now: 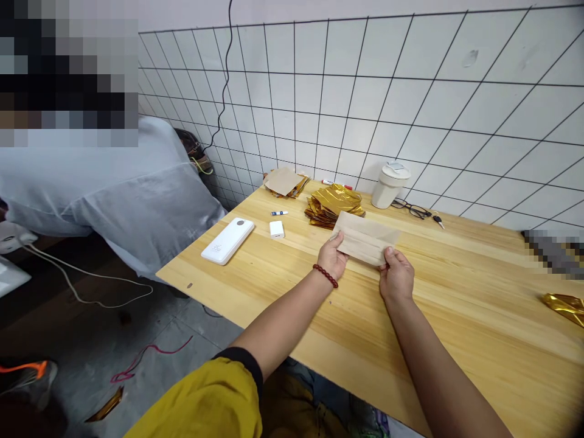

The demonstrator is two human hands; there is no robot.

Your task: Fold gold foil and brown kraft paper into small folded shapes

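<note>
A folded kraft paper sheet was pinched between the left hand and the right hand, both closed narrowly on its near edge. It was held just above the pine table, with a stack of gold foil sheets just beyond at 12 o'clock. The table's near edge lay toward 6 o'clock; boards stretched toward 3 o'clock, reaching a gold foil scrap.

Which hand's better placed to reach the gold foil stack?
Left, probably. The left hand sits right beside the gold foil stack, while the right hand is farther along the table. Both hands are holding the folded kraft paper, so neither is free yet.
</note>
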